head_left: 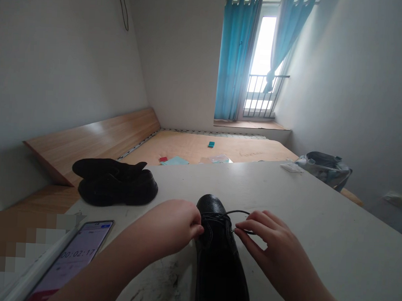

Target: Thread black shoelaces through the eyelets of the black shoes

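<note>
Right hand [273,238] pinching lace [238,211]; left hand [183,219] curled.

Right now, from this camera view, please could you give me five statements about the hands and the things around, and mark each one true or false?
1. The right hand holds a black lace of the shoe. True.
2. The phone shows 00:02:17. True.
3. The left hand is holding the phone. False: its fingers are at the left side of the shoe.
4. The shoe's toe points toward the person. False: it points away, toward the bed.
5. Both curtains hang straight down. False: the right-side curtain is gathered into a knot.
</note>
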The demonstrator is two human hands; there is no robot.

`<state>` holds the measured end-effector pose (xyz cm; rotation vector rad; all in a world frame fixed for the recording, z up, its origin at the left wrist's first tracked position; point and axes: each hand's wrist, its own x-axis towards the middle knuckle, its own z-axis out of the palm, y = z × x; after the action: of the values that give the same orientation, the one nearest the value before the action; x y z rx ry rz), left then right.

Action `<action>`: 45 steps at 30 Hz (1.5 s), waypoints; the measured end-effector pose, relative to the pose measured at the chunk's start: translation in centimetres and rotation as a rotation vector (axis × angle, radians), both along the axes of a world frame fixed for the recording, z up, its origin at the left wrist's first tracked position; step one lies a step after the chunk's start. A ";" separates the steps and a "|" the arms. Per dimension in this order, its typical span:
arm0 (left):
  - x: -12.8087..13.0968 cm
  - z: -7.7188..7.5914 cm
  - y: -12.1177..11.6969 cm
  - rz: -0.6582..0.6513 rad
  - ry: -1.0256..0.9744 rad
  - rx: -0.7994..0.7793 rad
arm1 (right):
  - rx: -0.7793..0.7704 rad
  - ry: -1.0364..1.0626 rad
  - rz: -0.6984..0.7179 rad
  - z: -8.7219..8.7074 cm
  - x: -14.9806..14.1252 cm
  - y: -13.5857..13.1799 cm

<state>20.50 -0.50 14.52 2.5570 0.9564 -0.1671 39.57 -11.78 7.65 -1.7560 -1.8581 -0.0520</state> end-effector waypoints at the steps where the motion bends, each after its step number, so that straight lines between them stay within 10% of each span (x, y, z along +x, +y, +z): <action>1: 0.1 0.0 0.0 0.013 0.003 0.043 | 0.012 -0.001 -0.005 -0.2 -0.1 0.0; 10: 0.2 0.4 -0.9 0.051 0.058 0.135 | 0.081 -0.129 -0.010 -0.4 -2.2 -1.2; 18: 0.7 0.2 -3.2 -0.206 0.125 0.272 | 0.083 -0.186 0.028 0.1 -3.5 -1.4; 32: 2.8 0.8 -5.7 0.205 0.191 0.293 | -0.014 -0.286 0.038 1.7 -3.6 -0.1; 45: 2.5 0.4 -4.5 0.099 0.166 0.241 | -0.162 -0.210 0.005 2.2 -3.1 0.4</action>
<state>23.05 -4.99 14.97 2.7391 1.2309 -0.2529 36.45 -11.43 9.88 -1.9186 -2.0663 -0.0890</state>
